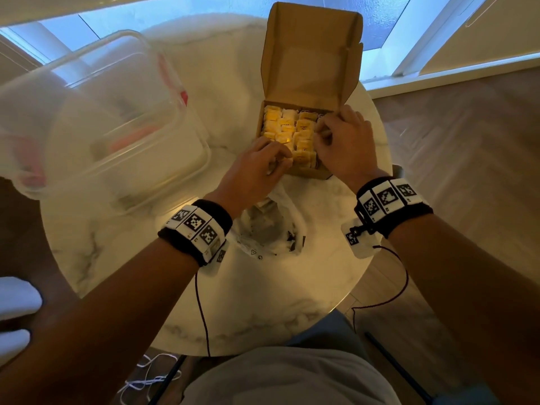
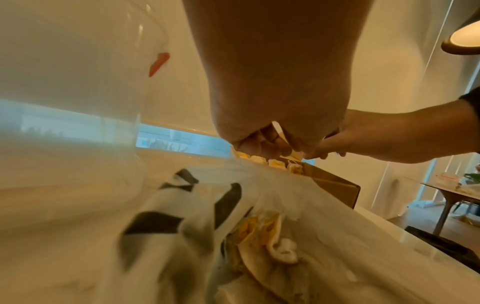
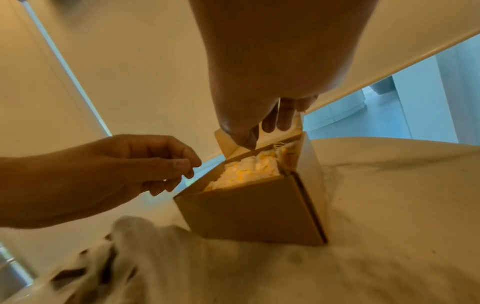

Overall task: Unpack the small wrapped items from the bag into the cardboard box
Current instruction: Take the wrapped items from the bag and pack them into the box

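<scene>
The open cardboard box (image 1: 306, 171) stands on the table with its lid up, packed with several yellow and white wrapped items (image 1: 280, 127). My left hand (image 1: 282, 157) hovers at the box's near left corner, fingers curled against the thumb, with nothing seen between them in the right wrist view (image 3: 182, 170). My right hand (image 1: 321, 135) reaches into the right side of the box, its curled fingertips (image 2: 317, 153) closing on a wrapped item there. The white printed bag (image 1: 289, 226) lies between my wrists, with more wrapped items (image 2: 259, 232) inside.
A large clear plastic container (image 1: 102, 127) with red clips stands left of the box. The round marble table (image 1: 263, 302) ends near my lap, with wooden floor to the right. Thin cables hang from both wristbands.
</scene>
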`<state>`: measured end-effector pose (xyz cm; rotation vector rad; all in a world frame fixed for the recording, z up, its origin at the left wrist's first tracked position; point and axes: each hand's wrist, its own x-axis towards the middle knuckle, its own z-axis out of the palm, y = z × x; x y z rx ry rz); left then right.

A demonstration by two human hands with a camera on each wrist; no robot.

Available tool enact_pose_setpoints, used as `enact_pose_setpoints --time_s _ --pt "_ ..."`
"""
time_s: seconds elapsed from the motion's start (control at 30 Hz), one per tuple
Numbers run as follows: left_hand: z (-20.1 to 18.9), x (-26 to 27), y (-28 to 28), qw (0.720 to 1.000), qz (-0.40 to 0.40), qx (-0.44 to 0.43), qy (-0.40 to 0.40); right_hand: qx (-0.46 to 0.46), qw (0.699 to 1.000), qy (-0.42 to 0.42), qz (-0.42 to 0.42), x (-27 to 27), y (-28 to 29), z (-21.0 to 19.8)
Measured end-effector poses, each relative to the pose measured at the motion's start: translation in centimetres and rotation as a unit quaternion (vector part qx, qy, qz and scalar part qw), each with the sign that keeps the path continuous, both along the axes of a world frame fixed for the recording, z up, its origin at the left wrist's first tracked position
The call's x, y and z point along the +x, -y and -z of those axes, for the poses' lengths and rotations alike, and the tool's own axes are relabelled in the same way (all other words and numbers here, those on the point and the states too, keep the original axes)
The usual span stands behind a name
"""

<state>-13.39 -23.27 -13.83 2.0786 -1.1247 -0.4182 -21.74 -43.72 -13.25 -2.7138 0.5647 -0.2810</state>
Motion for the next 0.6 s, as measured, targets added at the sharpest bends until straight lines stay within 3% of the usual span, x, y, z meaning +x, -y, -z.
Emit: enact_pose_setpoints --time_s 0.23,0.3,0.5,0.6 --pt "-2.2 -1.3 -6.3 1.0 -0.012 -0.017 -0.006 0.163 0.979 0.013 -0.122 -3.8 -7.6 -0.7" --pt "-1.8 -2.2 -8.2 1.0 -0.003 0.007 -0.013 0.195 0.97 -0.022 -0.144 -5.3 -9.9 -0.6" --pt "1.3 -4.7 -10.3 0.987 0.077 0.136 0.049 0.204 0.956 -0.158 -0.139 -8.3 -13.0 0.8" --pt "1.6 -5.3 -9.4 0.985 0.056 0.154 0.052 0.203 0.955 -0.174 -0.127 -8.5 -13.1 0.9"
